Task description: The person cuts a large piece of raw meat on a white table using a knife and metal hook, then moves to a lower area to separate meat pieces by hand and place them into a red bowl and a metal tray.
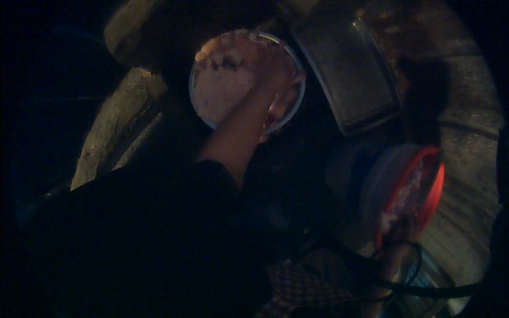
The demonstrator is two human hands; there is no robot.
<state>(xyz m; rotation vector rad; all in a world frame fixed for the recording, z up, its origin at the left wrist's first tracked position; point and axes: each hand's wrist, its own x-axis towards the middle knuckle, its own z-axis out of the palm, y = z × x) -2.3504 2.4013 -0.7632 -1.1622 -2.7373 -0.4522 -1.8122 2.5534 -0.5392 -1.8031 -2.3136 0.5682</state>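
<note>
The light is very dim. My left hand [274, 71] reaches over a round, pale-rimmed vessel [194, 87] in the upper middle. It touches or hovers over the pinkish contents [220, 90]; its fingers blur into them. Dark specks and a small orange glow show at the vessel's upper left. At the lower right, my right hand [404, 229] is at the mouth of a tilted, whitish bucket with a red rim [437, 185]. Whitish stuff [409, 193] lies inside. Shadow hides the fingers of this hand, so their grip is unclear.
A rectangular metal tray or lid [350, 74] lies right of the round vessel. Log-like pieces of wood [116, 116] are on the left. A dark cable [440, 290] crosses near my right forearm. Checked cloth [305, 281] shows below, and the pale ground [466, 143] on the right looks ridged.
</note>
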